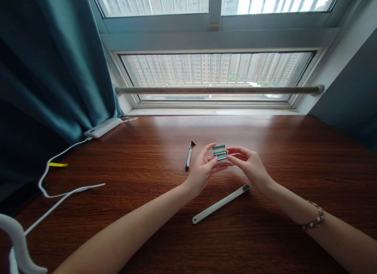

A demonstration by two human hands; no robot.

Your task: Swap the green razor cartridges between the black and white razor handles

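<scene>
Above the middle of the wooden table (288, 148), both my hands hold a clear razor cartridge pack (220, 152) with green-edged blade cartridges in it. My left hand (203, 168) grips its left side with curled fingers. My right hand (247, 164) pinches its right lower edge. Just left of my left hand, a dark razor handle (189, 155) without a head lies on the table. Under my right wrist lies a white toothbrush (219, 204), its bristled head toward my right hand.
A white power bank (103, 127) with a white cable (59, 176) sits at the back left by the teal curtain (50, 70). A window with a rail (218, 90) runs along the far edge. A bracelet (315, 219) is on my right wrist.
</scene>
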